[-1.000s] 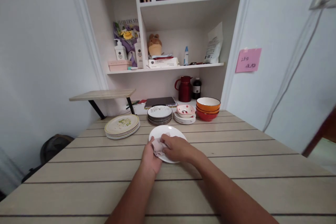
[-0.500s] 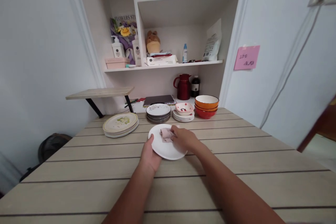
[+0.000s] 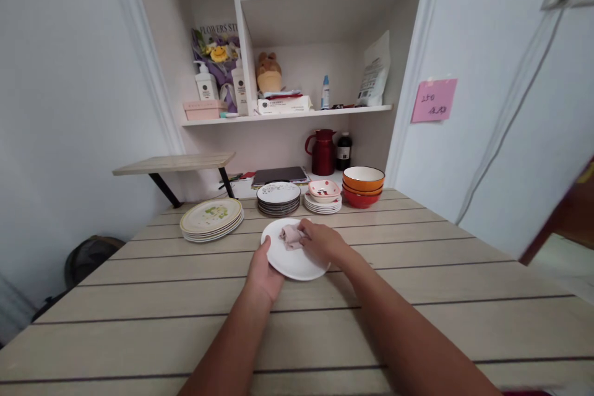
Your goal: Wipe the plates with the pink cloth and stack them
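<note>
On your left, toward the far side of the desk (image 3: 139, 303), stands a riser (image 3: 174, 164), with a stack of cream plates (image 3: 211, 216) in front of it. Next comes your left grip (image 3: 264, 273), grasping the left rim of the white plate (image 3: 297, 267), thumb on top. That plate is right in front of you, nearer than the dark-rimmed plates (image 3: 278, 193); whether it touches the desk, I cannot tell. A cloth (image 3: 291, 237) sits at its upper face, pinched in your right grip (image 3: 321, 243), which reaches over from the right. Beyond, small plates (image 3: 323, 206) carry a square bowl (image 3: 323, 190), with a red jug (image 3: 323, 158) behind. Just beside them stand stacked bowls (image 3: 363, 182), orange above, red at the bottom.
</note>
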Available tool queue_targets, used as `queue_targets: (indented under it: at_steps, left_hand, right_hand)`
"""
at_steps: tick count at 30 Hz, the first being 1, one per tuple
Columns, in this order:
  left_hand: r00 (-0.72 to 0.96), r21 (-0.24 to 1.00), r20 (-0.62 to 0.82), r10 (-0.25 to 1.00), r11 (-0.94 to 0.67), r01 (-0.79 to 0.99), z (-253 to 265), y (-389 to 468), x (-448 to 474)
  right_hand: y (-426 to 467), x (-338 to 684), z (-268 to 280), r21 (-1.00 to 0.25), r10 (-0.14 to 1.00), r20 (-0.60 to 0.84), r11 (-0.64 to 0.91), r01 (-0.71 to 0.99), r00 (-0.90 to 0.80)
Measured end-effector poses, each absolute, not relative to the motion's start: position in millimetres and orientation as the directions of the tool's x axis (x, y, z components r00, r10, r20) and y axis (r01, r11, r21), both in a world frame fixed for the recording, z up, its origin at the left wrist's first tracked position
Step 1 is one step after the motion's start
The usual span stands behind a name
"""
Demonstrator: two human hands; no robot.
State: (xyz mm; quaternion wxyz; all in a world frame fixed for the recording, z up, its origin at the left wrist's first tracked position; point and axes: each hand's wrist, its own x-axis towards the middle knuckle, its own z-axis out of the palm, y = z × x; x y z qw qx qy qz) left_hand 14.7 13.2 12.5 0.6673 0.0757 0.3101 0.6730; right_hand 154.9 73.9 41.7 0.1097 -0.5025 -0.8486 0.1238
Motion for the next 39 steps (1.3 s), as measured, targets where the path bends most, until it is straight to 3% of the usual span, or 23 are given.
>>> queue_targets:
  at_steps: [6, 11, 18, 25, 33, 39]
  left_hand:
    - [-0.088, 0.514, -0.325, 0.942, 0.098, -0.852, 11.2, 14.1, 14.3]
    - [-0.079, 0.504, -0.334, 0.939, 0.107, -0.857, 12.3, 15.4, 10.3]
    - [-0.143, 0.525, -0.296, 0.944, 0.036, -0.850, 11.6, 19.0, 9.6]
    - [-0.111, 0.523, -0.306, 0.945, 0.070, -0.849, 10.4, 15.6, 12.0]
    - [-0.098, 0.499, -0.304, 0.947, 0.070, -0.864, 14.5, 17.6, 12.7]
    - [-0.140, 0.512, -0.295, 0.945, 0.033, -0.858, 16.1, 19.2, 13.5]
  right_hand:
    - [60.6, 160.7, 50.9, -0.301, 0.820, -0.049, 0.533, 0.791, -0.571]
    - [41.3, 143.5, 48.9, -0.348, 0.708, 0.009, 0.664, 0.661, -0.706]
    - [54.6, 130.2, 40.2, -0.378, 0.774, 0.129, 0.616, 0.691, -0.619]
    - [67.4, 153.8, 43.8, -0.315, 0.878, 0.052, 0.466, 0.827, -0.475]
    - [46.9, 139.2, 42.9, -0.288, 0.763, 0.069, 0.632, 0.719, -0.643]
    - [53.4, 131.4, 39.1, -0.329, 0.743, 0.146, 0.659, 0.676, -0.653]
